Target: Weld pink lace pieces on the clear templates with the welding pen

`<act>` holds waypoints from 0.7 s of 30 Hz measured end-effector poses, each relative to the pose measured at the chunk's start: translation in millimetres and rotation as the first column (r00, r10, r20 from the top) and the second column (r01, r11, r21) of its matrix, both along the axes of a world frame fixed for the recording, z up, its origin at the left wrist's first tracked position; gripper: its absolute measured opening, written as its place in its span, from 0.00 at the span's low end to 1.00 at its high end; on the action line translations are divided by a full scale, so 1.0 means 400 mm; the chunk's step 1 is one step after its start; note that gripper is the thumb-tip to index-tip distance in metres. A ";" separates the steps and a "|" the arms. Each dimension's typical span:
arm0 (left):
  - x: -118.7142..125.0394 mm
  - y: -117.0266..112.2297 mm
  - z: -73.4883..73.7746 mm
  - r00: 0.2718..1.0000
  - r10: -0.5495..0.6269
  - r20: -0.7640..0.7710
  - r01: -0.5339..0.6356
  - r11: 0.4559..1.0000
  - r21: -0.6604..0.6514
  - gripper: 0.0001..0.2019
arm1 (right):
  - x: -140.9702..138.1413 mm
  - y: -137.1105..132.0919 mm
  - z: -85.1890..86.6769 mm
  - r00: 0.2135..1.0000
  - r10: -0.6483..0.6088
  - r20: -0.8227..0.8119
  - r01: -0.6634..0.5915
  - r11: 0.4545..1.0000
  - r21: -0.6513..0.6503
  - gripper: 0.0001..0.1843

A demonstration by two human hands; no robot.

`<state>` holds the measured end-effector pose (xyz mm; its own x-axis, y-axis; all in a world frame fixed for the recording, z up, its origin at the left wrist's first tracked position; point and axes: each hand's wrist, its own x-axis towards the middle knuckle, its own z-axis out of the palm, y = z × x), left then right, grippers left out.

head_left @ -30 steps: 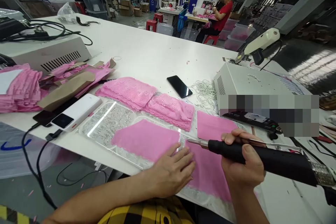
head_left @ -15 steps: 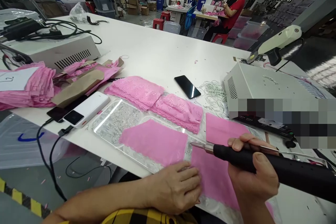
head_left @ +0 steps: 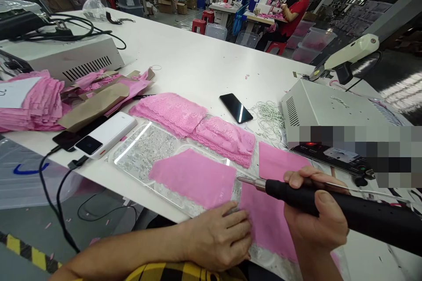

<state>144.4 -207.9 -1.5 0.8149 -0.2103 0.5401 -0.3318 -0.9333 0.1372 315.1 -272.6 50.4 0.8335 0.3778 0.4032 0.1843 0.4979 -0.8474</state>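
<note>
My right hand [head_left: 316, 221] is closed round a black cutting tool [head_left: 346, 213] whose metal tip [head_left: 247, 181] hovers over the gap between two flat pink fabric pieces. My left hand [head_left: 220, 237] rests at the table's near edge with fingers curled, pressing on the nearer pink fabric piece [head_left: 268, 221]. The other pink piece [head_left: 194, 178] lies on a clear scratched cutting plate [head_left: 141, 151]. Two stacks of pink lace [head_left: 198, 123] sit just beyond.
A white control box [head_left: 329, 118] with a cream tool on top stands at right. A black phone [head_left: 236, 108], white elastic loops [head_left: 268, 118], a white power bank [head_left: 105, 134], pink bundles [head_left: 29, 101] and another box [head_left: 66, 59] lie around. A person in red [head_left: 290, 15] sits far behind.
My left hand has slid back toward the table's near edge and its fingers have curled. The tool in my right hand has barely shifted.
</note>
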 end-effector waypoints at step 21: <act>0.002 0.000 -0.015 1.000 0.005 0.018 -0.005 1.000 -0.011 0.13 | -0.018 0.005 -0.003 0.996 0.062 0.065 -0.059 0.997 -0.050 0.08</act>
